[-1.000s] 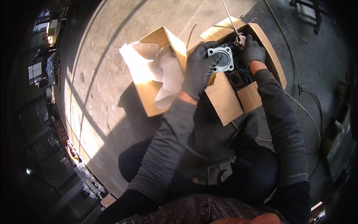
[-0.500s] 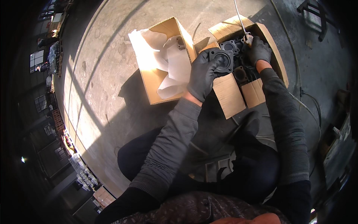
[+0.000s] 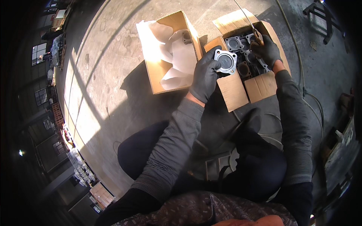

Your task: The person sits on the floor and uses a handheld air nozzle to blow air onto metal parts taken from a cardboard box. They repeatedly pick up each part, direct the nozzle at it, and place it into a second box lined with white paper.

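Observation:
My left hand (image 3: pixel 204 76), in a dark glove, is closed on a square metal flange (image 3: pixel 226 61) with a round dark centre and corner holes. Its face catches bright light in front of the right-hand box. Over that open cardboard box (image 3: pixel 227 88) my gloved right hand (image 3: pixel 268 52) is closed round the brown handle (image 3: pixel 258 37) of a long thin rod (image 3: pixel 245 13). The rod points up and left past the box's far side. Several similar flanges (image 3: pixel 233 43) lie inside this box, partly hidden by my right hand.
To the left stands another open cardboard box (image 3: pixel 151 77), with white wrapping sheets (image 3: pixel 180 60) and a flange (image 3: pixel 186 37) inside. A hose (image 3: pixel 295 39) runs along the floor at right. A dark metal stand (image 3: pixel 326 20) is at far right, and my knees are close in front.
The flange in my left hand has tilted, and its face has gone from dark to brightly lit. My right hand has shifted slightly right, and the rod now leans more to the left.

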A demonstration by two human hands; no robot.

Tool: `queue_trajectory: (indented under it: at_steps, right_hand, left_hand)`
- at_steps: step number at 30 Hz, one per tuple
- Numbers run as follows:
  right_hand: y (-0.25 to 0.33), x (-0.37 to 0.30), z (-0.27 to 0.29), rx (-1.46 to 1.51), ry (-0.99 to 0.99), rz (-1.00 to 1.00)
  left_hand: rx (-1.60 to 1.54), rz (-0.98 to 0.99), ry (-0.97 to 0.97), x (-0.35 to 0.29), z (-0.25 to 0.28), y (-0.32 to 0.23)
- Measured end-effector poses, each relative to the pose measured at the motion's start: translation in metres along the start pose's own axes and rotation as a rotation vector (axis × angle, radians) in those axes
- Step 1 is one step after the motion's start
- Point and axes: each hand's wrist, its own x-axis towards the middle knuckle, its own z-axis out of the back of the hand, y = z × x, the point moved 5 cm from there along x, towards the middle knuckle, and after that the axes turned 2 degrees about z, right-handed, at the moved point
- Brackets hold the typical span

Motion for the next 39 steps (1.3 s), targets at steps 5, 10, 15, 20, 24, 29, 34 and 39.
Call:
queue_trajectory:
  at_steps: [5, 10, 15, 20, 24, 29, 34, 39]
  right_hand:
    - [0.031, -0.072, 0.057, 0.656, 0.078, 0.147]
    - [0.071, -0.149, 0.1, 0.729, 0.103, 0.137]
    - [0.115, -0.201, 0.097, 0.848, 0.216, 0.157]
    - [0.154, -0.232, 0.084, 0.784, 0.338, 0.184]
    - [0.164, -0.248, 0.092, 0.614, 0.335, 0.288]
    - [0.125, -0.264, 0.116, 0.821, 0.181, 0.156]
    - [0.096, -0.285, 0.11, 0.846, 0.02, 0.052]
    - [0.101, -0.298, 0.103, 0.828, -0.056, 0.016]
  left_hand:
    - [-0.017, -0.012, 0.013, -0.023, -0.001, -0.006]
    - [-0.074, -0.034, 0.05, -0.051, -0.008, -0.006]
    - [0.086, -0.116, 0.066, -0.094, -0.021, -0.01]
    - [-0.19, 0.125, 0.037, -0.126, -0.035, 0.011]
    - [-0.209, 0.063, 0.071, -0.144, -0.045, 0.021]
    - [0.078, -0.209, 0.07, -0.172, -0.046, -0.008]
    - [0.577, -0.333, -0.162, -0.21, -0.04, -0.061]
    - [0.778, -0.482, -0.234, -0.251, -0.044, -0.112]
